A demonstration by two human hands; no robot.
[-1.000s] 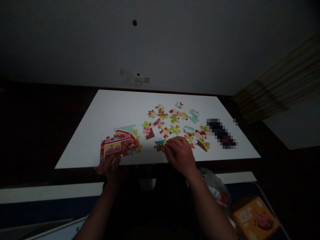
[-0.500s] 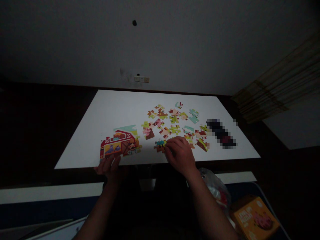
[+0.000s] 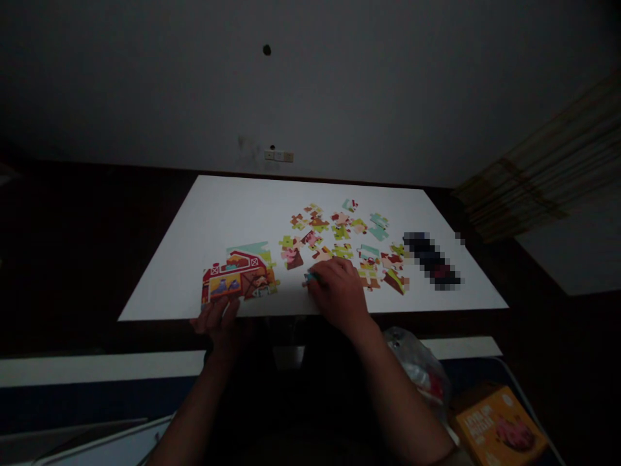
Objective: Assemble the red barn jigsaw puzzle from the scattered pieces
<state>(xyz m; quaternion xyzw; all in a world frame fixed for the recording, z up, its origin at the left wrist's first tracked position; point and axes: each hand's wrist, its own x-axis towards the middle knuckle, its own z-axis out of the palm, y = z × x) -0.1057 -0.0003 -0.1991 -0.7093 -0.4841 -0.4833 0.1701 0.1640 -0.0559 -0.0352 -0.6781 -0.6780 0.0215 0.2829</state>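
A joined section of jigsaw puzzle (image 3: 237,275), showing a red barn and a figure, lies at the front left of the white table (image 3: 165,259). My left hand (image 3: 218,315) rests at its lower edge, fingers stretched out over the table's rim. To the right of that section, my right hand (image 3: 339,291) is closed with its fingertips on a puzzle piece (image 3: 310,277) with teal on it. Most of that piece is hidden under the fingers. Several loose puzzle pieces (image 3: 292,254) lie spread behind and to the right of my right hand.
A pixelated dark patch (image 3: 431,259) covers something at the table's right side. Below the table's front edge are a clear plastic bag (image 3: 414,362) and an orange puzzle box (image 3: 502,424). A wall with sockets (image 3: 279,156) stands behind the table.
My right hand has shifted left over the teal puzzle piece and now covers more of it. My left hand stays by the barn section. The whole view has shifted slightly.
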